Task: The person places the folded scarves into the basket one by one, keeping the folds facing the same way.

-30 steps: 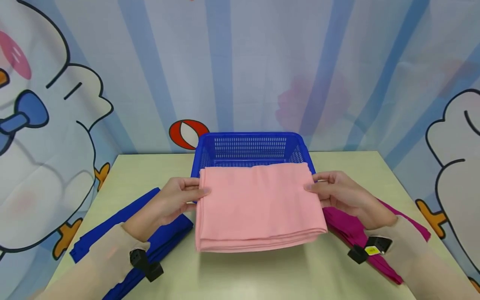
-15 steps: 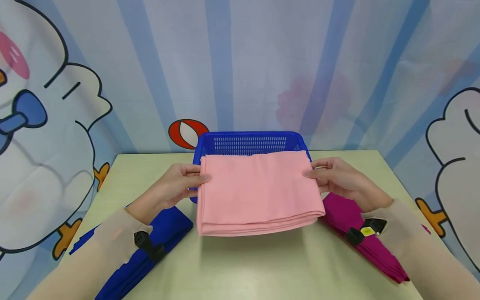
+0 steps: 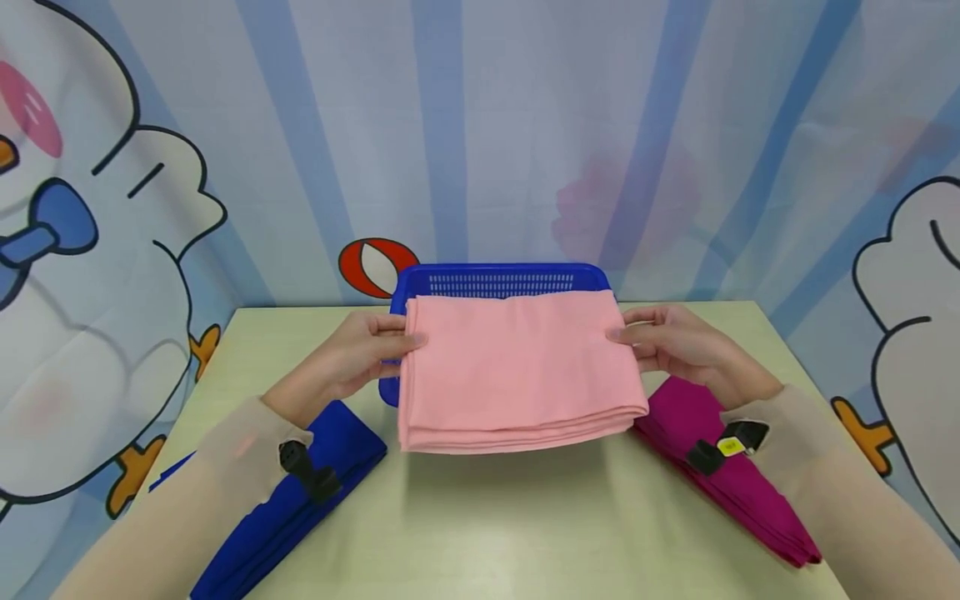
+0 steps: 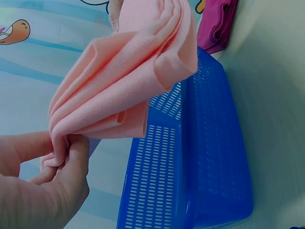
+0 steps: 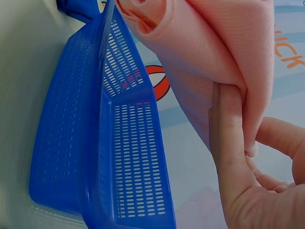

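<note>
A folded pink cloth hangs in the air between both hands, its layers stacked along the near edge. My left hand pinches its left side, thumb on top and fingers beneath. On the opposite side my right hand pinches the cloth the same way. Behind and below the cloth stands a blue plastic basket with slotted walls; the cloth covers much of it in the head view. Both wrist views show the basket under the raised cloth, the two apart.
A folded blue cloth lies on the table at the left, partly under the left forearm. A folded magenta cloth lies at the right, partly under the right forearm. A printed curtain hangs behind the table.
Both hands have moved forward with the pink cloth, away from the person. The cloth now covers more of the basket in the head view. The basket and the other cloths have stayed in place.
</note>
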Motion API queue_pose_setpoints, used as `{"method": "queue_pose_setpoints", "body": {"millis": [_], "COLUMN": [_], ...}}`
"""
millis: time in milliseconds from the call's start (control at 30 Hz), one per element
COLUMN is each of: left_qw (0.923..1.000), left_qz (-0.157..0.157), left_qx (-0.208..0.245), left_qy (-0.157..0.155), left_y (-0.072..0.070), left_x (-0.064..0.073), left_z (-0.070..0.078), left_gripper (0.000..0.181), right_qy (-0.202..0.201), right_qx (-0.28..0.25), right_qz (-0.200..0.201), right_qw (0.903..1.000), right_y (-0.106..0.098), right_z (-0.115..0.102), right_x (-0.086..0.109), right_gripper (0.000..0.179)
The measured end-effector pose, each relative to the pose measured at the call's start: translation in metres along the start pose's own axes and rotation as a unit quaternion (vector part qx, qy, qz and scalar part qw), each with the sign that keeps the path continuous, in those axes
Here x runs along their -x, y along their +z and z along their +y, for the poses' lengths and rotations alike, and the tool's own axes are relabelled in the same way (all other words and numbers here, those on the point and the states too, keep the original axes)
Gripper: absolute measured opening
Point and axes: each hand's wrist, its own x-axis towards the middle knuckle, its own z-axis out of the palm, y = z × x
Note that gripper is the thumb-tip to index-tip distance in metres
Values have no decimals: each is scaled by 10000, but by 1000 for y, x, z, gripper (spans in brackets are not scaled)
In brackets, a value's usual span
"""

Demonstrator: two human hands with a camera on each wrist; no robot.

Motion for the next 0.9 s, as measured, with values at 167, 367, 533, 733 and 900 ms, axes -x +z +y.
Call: {"method": "queue_pose_setpoints", "body": {"millis": [167,367,533,733,900], "left_qw": [10000,9999,9998,9994,9989], "left_qz": [33,121,195,308,421], "left_qx": [3,-8,-44,42,167], "left_qy": [-28,-32,-59,-141,-150], "left_y": [-2,-3,-4,-5,-4], "left_x": [-5,-10,-15,-23,-28], "left_z": [2,4,5,6,7], "left_gripper": [44,44,44,46,46], "right_qy": [72,91,51,-61,-76], "right_qx": [-37,-14,73,21,59], "right_qz": [146,188,189,197,345], "right_qw": [9999,9998,9998,9998,9994], "right_y": [-1,-3,-4,-7,-9], "right_z": [-1,-3,-6,-7,-6], "right_x": [-5,-11,-15,-21,-28], "right_gripper": [14,18,16,14,21]}}
